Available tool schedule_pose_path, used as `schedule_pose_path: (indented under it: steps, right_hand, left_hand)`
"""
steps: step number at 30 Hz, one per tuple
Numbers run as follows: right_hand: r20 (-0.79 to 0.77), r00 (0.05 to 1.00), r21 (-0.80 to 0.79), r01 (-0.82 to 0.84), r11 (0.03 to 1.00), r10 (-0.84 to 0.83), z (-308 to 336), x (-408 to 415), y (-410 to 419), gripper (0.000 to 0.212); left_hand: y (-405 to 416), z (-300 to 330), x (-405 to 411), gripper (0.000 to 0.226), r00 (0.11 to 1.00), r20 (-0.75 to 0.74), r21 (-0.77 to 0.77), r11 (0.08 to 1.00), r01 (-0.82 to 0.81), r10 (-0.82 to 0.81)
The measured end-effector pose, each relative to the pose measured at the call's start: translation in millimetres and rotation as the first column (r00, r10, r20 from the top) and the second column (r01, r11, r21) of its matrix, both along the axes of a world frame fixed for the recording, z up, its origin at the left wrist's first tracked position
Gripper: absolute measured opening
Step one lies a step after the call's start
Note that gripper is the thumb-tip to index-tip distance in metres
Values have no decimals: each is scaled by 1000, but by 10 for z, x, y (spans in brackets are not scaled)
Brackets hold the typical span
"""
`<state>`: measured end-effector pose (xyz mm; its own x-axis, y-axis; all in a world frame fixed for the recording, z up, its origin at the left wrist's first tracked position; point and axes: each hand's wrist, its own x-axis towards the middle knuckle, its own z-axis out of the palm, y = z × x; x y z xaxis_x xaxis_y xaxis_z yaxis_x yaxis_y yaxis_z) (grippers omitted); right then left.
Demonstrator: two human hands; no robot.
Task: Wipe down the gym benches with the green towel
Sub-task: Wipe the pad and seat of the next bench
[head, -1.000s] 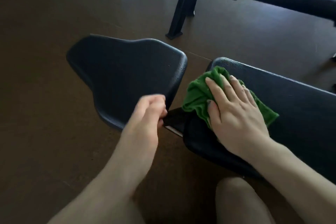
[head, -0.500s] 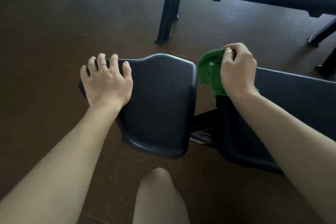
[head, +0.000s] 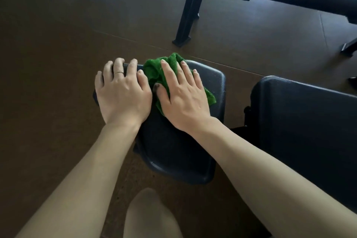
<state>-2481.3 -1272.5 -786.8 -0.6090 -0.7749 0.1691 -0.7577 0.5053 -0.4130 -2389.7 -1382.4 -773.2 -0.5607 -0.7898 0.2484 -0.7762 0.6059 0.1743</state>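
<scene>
While flat on seat pad point(head: 193, 150): hands, green towel point(head: 154, 71).

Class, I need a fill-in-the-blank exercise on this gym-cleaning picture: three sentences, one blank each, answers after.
1. The right hand presses a towel coloured ____.
2. The left hand wears a ____ on one finger.
3. Both hands rest on the same black ____ pad.

Missing words: green; ring; seat

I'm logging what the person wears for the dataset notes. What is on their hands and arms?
Both forearms are bare, with no sleeves in view. The left hand wears a thin ring on one finger. The right hand shows no ring or glove. No watch or wristband on either wrist.
</scene>
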Motion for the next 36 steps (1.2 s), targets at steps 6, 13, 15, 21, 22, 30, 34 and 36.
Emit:
schedule_pose_path:
  steps: [6,13,15,21,22,30,34,36]
  right_hand:
    - [23,999,31,24,999,-25,72,-718,-265,43]
    - [239,879,9,423,906,-413,-112,-736,226,43]
    - [366,806,-18,506,862,-465,-109,-427,347,58]
    - [511,717,76,512,855,-474,11,502,793,67]
    - [492,727,86,507,858,-479,19,454,770,65]
    - [513,666,163,544,823,-541,39,-676,220,57]
    - [542,674,87,548,832,-501,-9,-306,448,59]
    - [569,668,67,544,837,-480,2,170,691,63]
  left_hand:
    - [-24,-3,-17,56,998,-55,-29,1000,-4,2]
    - [-5,-22,-49,58,997,-72,-45,999,-25,22]
    - [0,-27,-53,57,997,-66,-49,998,-29,26]
    - [17,-42,-60,53,997,-68,-63,997,-39,35]
    - [17,-43,-58,53,997,-68,-63,997,-41,37]
    - [19,-40,-75,52,995,-91,-75,996,-54,47]
    - [11,-53,-72,53,995,-86,-81,995,-54,47]
    - [19,-48,-73,53,994,-93,-82,995,-58,50]
